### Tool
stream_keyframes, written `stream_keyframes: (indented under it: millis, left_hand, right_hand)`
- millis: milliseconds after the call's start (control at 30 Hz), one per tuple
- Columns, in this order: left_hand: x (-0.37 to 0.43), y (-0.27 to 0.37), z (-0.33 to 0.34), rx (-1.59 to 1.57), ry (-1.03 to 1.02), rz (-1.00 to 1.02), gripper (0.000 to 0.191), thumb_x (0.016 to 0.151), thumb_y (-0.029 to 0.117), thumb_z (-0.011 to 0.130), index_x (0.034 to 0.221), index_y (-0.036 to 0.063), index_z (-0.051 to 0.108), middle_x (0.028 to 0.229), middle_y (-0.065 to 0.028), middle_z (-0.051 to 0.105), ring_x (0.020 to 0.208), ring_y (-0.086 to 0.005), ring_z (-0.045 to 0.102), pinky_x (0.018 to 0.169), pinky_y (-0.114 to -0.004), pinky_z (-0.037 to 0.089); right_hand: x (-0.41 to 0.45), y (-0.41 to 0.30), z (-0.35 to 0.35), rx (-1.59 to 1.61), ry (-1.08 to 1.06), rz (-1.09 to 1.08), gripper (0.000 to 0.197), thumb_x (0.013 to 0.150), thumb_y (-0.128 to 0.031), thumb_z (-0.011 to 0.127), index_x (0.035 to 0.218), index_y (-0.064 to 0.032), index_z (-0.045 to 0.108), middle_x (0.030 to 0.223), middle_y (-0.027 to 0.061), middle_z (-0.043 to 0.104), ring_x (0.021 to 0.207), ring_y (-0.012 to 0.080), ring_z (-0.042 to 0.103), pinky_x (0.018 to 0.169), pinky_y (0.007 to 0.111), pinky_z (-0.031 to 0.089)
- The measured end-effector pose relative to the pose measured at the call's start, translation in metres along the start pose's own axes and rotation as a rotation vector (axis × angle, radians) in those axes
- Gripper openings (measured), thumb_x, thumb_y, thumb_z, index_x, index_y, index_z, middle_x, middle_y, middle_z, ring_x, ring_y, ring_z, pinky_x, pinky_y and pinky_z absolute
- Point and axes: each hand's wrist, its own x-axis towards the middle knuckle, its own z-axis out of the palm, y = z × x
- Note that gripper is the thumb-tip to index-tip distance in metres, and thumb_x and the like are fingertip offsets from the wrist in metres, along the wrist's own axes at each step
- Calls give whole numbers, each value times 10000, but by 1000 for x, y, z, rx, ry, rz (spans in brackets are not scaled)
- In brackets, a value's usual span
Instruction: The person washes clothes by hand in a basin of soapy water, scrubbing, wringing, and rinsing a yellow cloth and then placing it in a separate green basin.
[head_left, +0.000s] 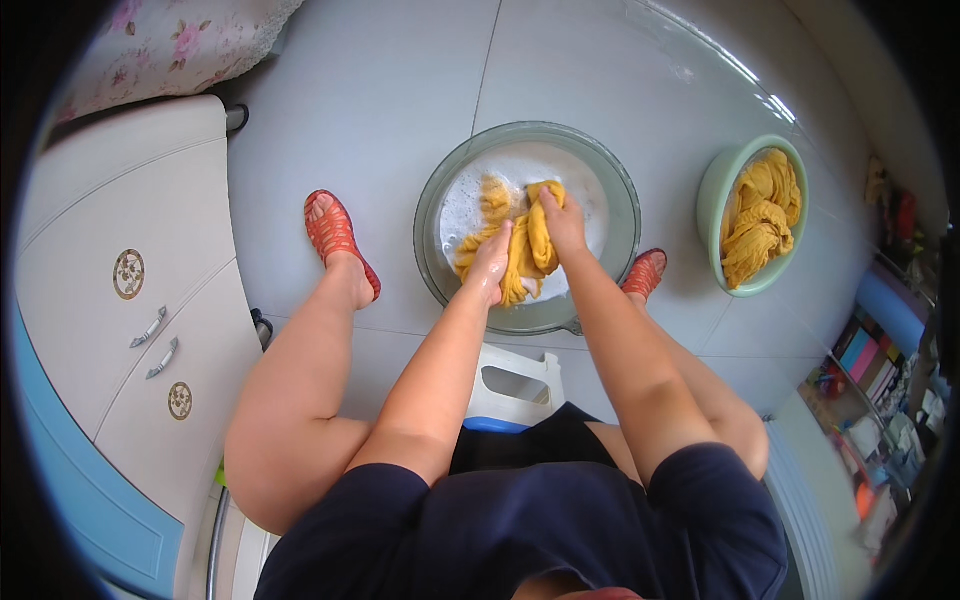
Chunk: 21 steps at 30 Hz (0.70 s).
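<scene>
A wide basin (526, 321) of greenish see-through material stands on the floor between my feet, with sudsy water (577, 165) in it. Wet yellow cloth (525, 259) lies bunched in the suds, and a part of it rises to my right hand. My right hand (564, 221) grips a folded length of this cloth, its thumb on top. Around the cloth's left part my left hand (491, 262) is closed, thumb pointing up and foam on the wrist. The fingers of both hands are partly hidden by the fabric.
A pale green tub (709, 202) holding more yellow cloth (761, 217) stands right of the basin. A white plastic stool (555, 375) is beneath me. White cabinets (82, 225) bound the left side; a cluttered shelf (862, 360) lines the right. Tiled floor (375, 112) surrounds the basin.
</scene>
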Motion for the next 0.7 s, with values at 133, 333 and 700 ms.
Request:
stream_keyframes:
  millis: [133,333,700]
  left_hand:
    - [-3,3,-16,307,120,249,545,820,307,667,1227,29,435,1164,-137,530,1038,-233,556,840,-337,490]
    - [18,-29,-39,933,-15,690,735,710,8,710,1340,99,343,1325,-98,404,1176,-197,451,973,-321,391]
    - [0,22,-14,-150,-190,-340,499,900,431,488,1284,116,440,1151,-88,569,1027,-245,577,812,-398,510]
  right_hand:
    - [-5,28,-13,117,362,-167,530,808,-344,649,1199,-19,496,1253,246,464,1060,342,540,827,404,459]
    - [-2,19,15,-981,-150,-13,553,842,-427,535,1267,-81,464,1305,302,391,1232,383,378,1021,423,318]
    - [-95,-21,29,-15,36,-158,407,754,-271,690,1000,38,591,933,246,624,851,374,617,765,443,479]
